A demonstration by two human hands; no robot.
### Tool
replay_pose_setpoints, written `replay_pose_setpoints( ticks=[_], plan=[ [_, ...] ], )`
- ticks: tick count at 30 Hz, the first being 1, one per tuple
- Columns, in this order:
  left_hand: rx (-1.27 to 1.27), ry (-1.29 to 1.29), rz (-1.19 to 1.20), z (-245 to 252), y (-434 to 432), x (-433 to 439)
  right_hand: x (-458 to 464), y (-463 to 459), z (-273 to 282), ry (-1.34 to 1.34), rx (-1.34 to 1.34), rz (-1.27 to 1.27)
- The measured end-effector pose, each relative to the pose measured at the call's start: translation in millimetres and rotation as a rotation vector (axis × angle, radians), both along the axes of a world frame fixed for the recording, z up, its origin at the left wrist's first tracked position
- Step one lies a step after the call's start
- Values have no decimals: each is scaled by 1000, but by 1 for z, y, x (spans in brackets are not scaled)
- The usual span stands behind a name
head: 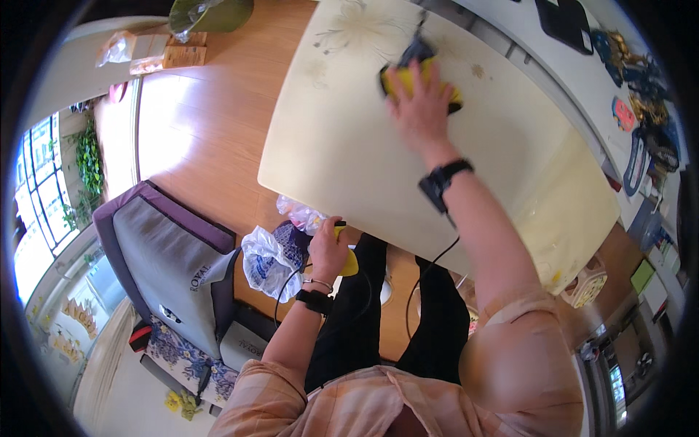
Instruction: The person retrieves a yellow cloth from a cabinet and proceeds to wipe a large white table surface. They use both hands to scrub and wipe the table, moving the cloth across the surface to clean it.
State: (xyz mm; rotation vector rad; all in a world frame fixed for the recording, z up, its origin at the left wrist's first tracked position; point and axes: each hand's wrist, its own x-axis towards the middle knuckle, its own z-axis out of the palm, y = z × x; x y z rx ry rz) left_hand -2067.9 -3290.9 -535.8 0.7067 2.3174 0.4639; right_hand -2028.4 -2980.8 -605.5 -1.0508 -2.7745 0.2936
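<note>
My right hand [418,106] is spread over a yellow-and-black cloth [401,82] on the cream-coloured tabletop [349,147], towards its far side. Blur softens the cloth's outline, and a dark part sticks out beyond the fingers. My left hand [329,251] is down beside the table's near edge, closed around a yellow item with a black edge [349,263]. Fingers cover much of that item, so its kind is unclear; it may be another cloth. Each wrist wears a black strap with a cable.
A grey-and-purple sofa [169,257] stands to the left. White plastic bags [270,265] are by my left hand. A patterned stool [587,284] sits under the table's right corner. Along the right runs a white cabinet top [546,49] with ornaments. A green bin [218,15] stands at the far left.
</note>
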Motion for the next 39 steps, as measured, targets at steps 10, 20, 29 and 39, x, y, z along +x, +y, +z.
replay_pose_setpoints(
  ticks=[10, 20, 29, 39],
  plan=[
    [46, -116, 117, 15, 6, -27, 14, 11, 9, -102, 22, 117],
    [216, -305, 546, 9, -31, -49, -186, 30, -17, -15, 183, 139],
    [876, -929, 1329, 30, -23, -122, -125, -178, 11, 0, -249, 628],
    [898, -1035, 1352, 39, -41, -124, 18, -171, 25, -117, -312, 692]
  ],
)
